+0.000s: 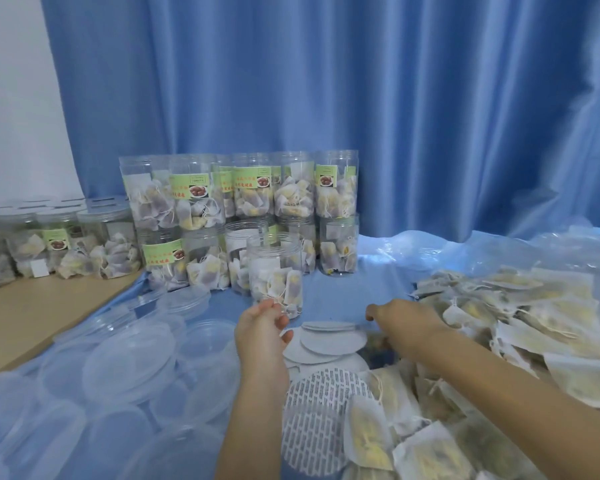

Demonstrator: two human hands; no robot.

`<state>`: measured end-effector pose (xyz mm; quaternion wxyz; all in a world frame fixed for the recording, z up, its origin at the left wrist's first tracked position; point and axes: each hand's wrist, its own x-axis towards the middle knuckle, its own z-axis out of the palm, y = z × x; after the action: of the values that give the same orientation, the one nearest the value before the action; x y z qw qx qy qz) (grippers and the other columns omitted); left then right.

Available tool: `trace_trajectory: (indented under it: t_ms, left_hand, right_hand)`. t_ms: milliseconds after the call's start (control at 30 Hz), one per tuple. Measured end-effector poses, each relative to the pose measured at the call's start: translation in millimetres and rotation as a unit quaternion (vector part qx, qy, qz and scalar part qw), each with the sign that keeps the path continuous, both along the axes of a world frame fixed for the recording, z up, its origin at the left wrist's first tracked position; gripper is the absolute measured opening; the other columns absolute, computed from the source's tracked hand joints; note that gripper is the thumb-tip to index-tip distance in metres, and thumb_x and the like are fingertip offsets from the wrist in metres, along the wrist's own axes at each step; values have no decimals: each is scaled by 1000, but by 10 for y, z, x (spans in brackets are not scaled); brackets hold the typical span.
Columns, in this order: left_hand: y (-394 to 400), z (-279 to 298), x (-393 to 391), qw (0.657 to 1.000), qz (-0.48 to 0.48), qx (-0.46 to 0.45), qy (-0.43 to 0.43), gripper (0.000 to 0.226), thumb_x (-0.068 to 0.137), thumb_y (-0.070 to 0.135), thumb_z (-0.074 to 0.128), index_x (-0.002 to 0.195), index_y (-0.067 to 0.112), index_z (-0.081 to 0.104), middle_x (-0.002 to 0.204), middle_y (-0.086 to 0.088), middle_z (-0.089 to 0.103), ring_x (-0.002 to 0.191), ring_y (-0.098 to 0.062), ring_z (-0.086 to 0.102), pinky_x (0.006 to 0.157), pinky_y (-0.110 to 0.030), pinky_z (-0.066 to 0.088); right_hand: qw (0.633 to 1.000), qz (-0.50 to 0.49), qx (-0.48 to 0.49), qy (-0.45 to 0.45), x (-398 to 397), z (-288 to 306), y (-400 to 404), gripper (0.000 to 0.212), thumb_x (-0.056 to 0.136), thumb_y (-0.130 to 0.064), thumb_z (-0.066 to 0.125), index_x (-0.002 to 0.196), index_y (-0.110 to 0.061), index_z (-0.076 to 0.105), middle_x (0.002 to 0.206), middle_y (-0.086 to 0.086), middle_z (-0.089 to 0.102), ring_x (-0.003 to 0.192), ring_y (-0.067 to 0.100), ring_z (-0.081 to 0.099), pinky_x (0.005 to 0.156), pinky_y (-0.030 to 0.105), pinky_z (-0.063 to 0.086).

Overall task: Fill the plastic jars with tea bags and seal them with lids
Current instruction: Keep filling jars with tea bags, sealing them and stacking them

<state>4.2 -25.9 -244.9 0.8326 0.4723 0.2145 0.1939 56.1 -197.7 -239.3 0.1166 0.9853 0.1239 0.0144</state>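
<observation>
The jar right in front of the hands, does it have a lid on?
No, the front jar is open at its top rim, and the clear lids lie loose on the blue cloth.

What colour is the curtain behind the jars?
Blue; the head view shows the curtain clearly, behind the stacked jars.

Blue-sheeted table (343, 289) under jars (278, 268), clear lids (129, 365), tea bags (520, 327).

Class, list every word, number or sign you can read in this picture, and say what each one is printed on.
Nothing can be read with certainty.
Green jar labels: red characters beside a food picture, too blurred to read.
Small dark line topping each label: too small.
Seal disc: rows of repeated tiny print, illegible.
White slips in jars: no print visible.
</observation>
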Motion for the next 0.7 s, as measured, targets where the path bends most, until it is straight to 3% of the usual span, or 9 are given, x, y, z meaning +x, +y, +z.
trace_trajectory:
  t_ms: [167, 233, 333, 433, 500, 600, 633, 700]
  left_hand:
    - [164, -7, 34, 987, 59, 146, 3, 19, 88, 6, 54, 82, 24, 56, 83, 0, 61, 68, -12, 54, 63, -27, 44]
    - [219, -5, 26, 976, 80, 202, 18, 16, 89, 11, 54, 82, 25, 56, 86, 0, 62, 71, -12, 55, 65, -28, 42]
    - [321, -65, 21, 946, 127, 293, 51, 12, 89, 11, 53, 88, 22, 55, 87, 5, 59, 69, -4, 49, 58, -18, 32]
    - [405, -158, 33, 913, 128, 377, 90, 18, 88, 4, 50, 98, 18, 55, 107, -3, 59, 86, -17, 54, 71, -25, 36]
    - [421, -216, 43, 882, 105, 440, 133, 29, 87, 2, 49, 113, 15, 56, 121, -7, 54, 106, -25, 52, 82, -33, 40]
    - [428, -276, 63, 814, 51, 541, 206, 38, 86, 2, 46, 124, 9, 49, 129, -10, 48, 121, -27, 44, 98, -32, 34]
    - [427, -296, 73, 781, 34, 578, 233, 37, 86, 4, 44, 122, 9, 48, 128, -8, 49, 122, -25, 43, 103, -32, 32]
    - [418, -327, 73, 710, 7, 643, 287, 32, 88, 12, 42, 120, 12, 46, 124, -3, 54, 123, -22, 44, 113, -38, 19]
  right_hand:
    - [986, 19, 15, -167, 111, 248, 425, 44, 86, 2, 51, 126, -10, 41, 120, 10, 55, 114, 26, 51, 67, 30, 35]
    - [974, 36, 66, -214, 210, 356, 695, 47, 83, 5, 53, 126, -8, 41, 120, 11, 51, 113, 29, 50, 65, 31, 33]
    - [942, 64, 178, -278, 424, 492, 1076, 45, 84, 6, 50, 127, -6, 42, 119, 14, 49, 109, 32, 49, 70, 36, 41]
    - [910, 59, 261, -318, 642, 561, 1351, 43, 91, 3, 43, 132, -9, 41, 122, 13, 50, 108, 29, 50, 76, 34, 44]
    - [917, 52, 267, -292, 778, 569, 1442, 38, 95, -2, 42, 132, -10, 45, 125, 13, 49, 114, 29, 46, 82, 34, 44]
    - [948, 28, 262, -178, 900, 547, 1413, 31, 99, -21, 38, 125, -13, 55, 132, 14, 46, 124, 32, 35, 101, 41, 34]
    - [944, 31, 293, -150, 886, 525, 1365, 36, 100, -29, 36, 128, -13, 52, 136, 13, 44, 127, 32, 32, 105, 44, 30]
    - [913, 64, 361, -179, 784, 449, 1255, 43, 98, -36, 42, 133, -12, 45, 139, 9, 42, 129, 29, 33, 106, 45, 30]
